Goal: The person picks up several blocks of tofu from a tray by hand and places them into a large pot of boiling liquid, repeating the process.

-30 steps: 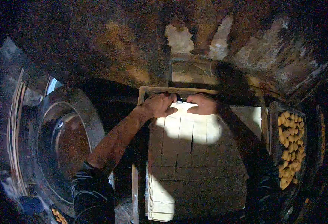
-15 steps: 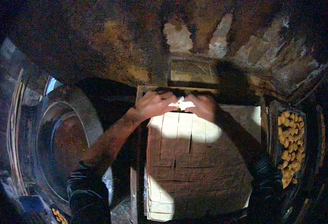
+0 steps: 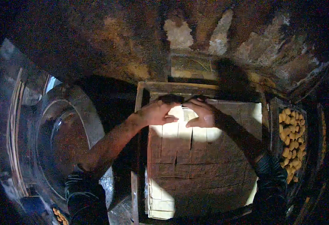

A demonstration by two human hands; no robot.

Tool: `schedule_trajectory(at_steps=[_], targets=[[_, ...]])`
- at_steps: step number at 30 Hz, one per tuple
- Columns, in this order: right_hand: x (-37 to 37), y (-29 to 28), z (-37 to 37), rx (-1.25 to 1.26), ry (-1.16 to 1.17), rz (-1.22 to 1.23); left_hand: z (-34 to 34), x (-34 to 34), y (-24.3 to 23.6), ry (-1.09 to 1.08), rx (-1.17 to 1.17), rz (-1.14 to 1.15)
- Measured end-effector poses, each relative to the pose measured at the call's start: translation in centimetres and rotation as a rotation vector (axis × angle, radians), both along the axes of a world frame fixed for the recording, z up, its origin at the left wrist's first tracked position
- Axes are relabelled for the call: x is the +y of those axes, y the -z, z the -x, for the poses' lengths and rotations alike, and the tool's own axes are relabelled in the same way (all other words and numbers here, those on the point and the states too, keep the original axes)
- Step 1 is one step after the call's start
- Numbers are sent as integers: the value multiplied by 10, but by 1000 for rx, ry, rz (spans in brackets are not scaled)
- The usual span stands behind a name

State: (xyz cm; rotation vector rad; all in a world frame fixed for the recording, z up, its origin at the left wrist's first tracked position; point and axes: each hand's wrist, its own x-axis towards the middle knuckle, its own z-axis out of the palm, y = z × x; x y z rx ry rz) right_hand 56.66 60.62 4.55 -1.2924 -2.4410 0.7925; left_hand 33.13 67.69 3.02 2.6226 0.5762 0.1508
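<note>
A broad pale slab [image 3: 204,157], cut by lines into many squarish blocks, lies below my hands. What it is made of I cannot tell. Over its far edge, my left hand [image 3: 159,112] arches with the thumb apart from the fingers. Facing it, my right hand [image 3: 202,113] is curved the same way, thumb toward me and fingers on the far side. Bright pale surface shows in the gap between them. No separate piece can be made out there, and my far fingertips are partly in shadow.
A wooden frame [image 3: 194,87] borders the slab at the back. To the right stands a tray [image 3: 271,142] of several yellow-brown chunks [image 3: 292,138]. A large round pan [image 3: 69,142] sits at the left, with more small brown pieces [image 3: 59,216] at lower left. A stained wall [image 3: 134,41] rises behind.
Both hands have come slightly nearer to me and lower over the slab. Their fingers have spread from around a bright white piece, which no longer shows separately.
</note>
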Motion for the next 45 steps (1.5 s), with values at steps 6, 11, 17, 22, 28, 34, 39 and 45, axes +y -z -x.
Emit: schedule_trajectory(at_steps=[6,11,17,22,28,34,39,45], targets=[[-12,13,-3,-44,133,-79,17,-4,3,-92,-53,142],[-15,12,10,-55,60,-269,15,-10,-1,-75,-58,89],[2,8,-2,-184,143,41,14,13,16,-93,-74,100],[-30,8,23,-362,191,-178,17,-19,27,-83,83,-126],[-3,-8,4,-279,6,169,7,-19,9,-138,26,11],[38,-3,5,-138,-63,543,8,19,24,-162,98,278],[40,-4,-7,-199,-43,634,-7,16,2,-51,70,455],[38,-5,5,-130,-29,634,4,22,30,-94,76,470]])
